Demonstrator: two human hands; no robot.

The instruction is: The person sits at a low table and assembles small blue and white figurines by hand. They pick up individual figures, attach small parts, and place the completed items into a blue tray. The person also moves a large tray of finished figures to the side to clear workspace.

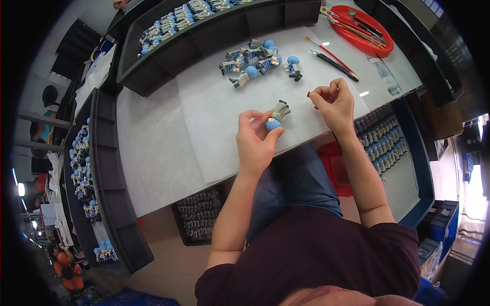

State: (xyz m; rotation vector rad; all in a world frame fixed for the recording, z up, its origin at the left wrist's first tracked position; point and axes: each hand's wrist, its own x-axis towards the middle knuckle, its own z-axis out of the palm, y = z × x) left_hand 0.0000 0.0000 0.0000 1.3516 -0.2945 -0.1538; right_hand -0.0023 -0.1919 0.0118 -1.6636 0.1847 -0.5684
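My left hand (256,142) grips a small figurine (279,111) with blue hair and a pale grey-green body. Its blue head lies by my thumb, and its dark feet point away to the upper right. To the right, above the table, my right hand (335,106) is closed in a pinch. A small red piece (309,95) shows at its fingertips; the rest of it is hidden, so its kind is unclear. Beyond my hands lies a cluster of similar blue-haired figurines (251,72), and one single figurine (293,68) lies apart to their right.
A red-handled paintbrush (337,55) and a black craft knife (334,65) lie near a red dish (387,47) of brushes. Next to them is a clear ruler (386,76). Dark crates (214,43) of figurines stand behind, at left (115,178) and lower right (426,176).
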